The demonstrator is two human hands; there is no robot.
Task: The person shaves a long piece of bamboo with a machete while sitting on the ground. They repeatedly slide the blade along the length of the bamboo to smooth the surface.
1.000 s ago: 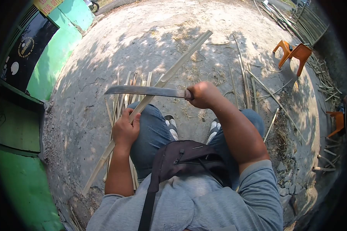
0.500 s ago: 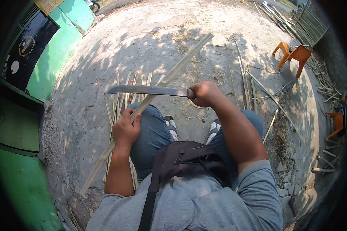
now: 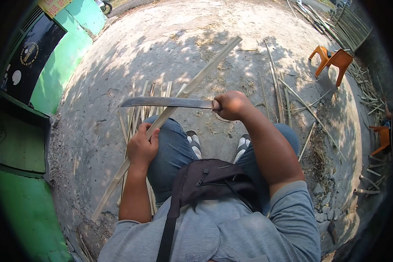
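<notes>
A long pale strip of bamboo or wood [image 3: 205, 72] runs diagonally from lower left to upper right. My left hand [image 3: 143, 146] is wrapped round its lower half, beside my left knee. My right hand [image 3: 232, 105] grips the handle of a long machete [image 3: 170, 102]. The blade points left and lies across the strip just above my left hand. At the crossing, a raised piece [image 3: 182, 90] shows on the strip.
Several cut strips [image 3: 137, 113] lie by my left leg. Longer strips [image 3: 276, 89] lie on the ground at the right. An orange plastic chair [image 3: 339, 61] stands at the upper right, a green wall [image 3: 52, 83] at the left. A black bag [image 3: 209, 179] rests on my lap.
</notes>
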